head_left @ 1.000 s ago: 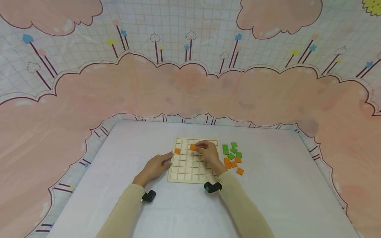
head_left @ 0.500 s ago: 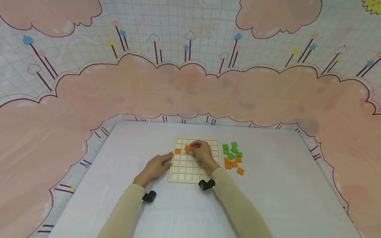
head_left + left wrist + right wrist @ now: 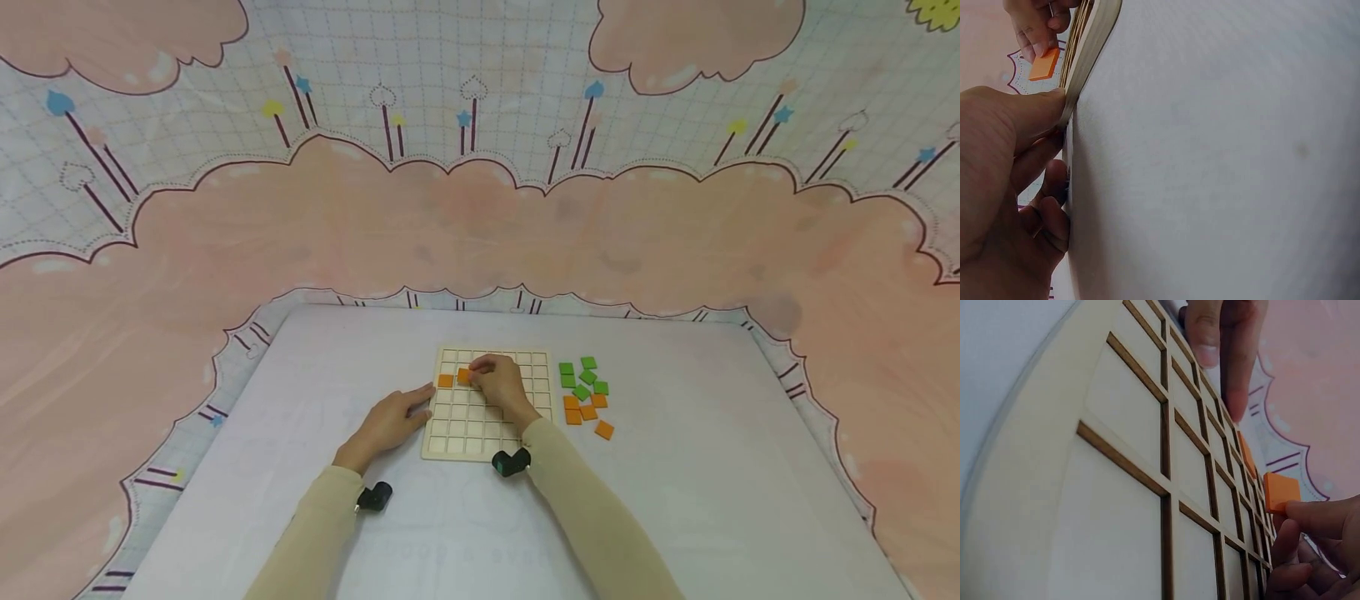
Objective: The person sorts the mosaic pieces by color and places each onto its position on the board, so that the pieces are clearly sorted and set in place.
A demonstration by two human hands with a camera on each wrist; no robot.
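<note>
A pale wooden grid board (image 3: 468, 429) lies on the white table. One orange square tile (image 3: 446, 381) sits in a cell near its left edge. My right hand (image 3: 501, 385) pinches a second orange tile (image 3: 1282, 492) by its edge between thumb and fingertips, close over the board and just right of the first. That held tile (image 3: 1044, 64) also shows beyond the board's rim in the left wrist view. My left hand (image 3: 388, 419) rests at the board's left edge, thumb and index finger touching the rim, other fingers on the table side.
Right of the board lie several loose green tiles (image 3: 581, 392), with several orange tiles (image 3: 573, 417) just in front of them. A black wrist camera (image 3: 512, 462) on the right sleeve overlaps the board's front edge. Patterned cloth (image 3: 480, 225) rises behind the table.
My right hand has carried the pinched orange tile leftward across the board, toward the tile in the grid. My left hand stays at the board's left edge.
</note>
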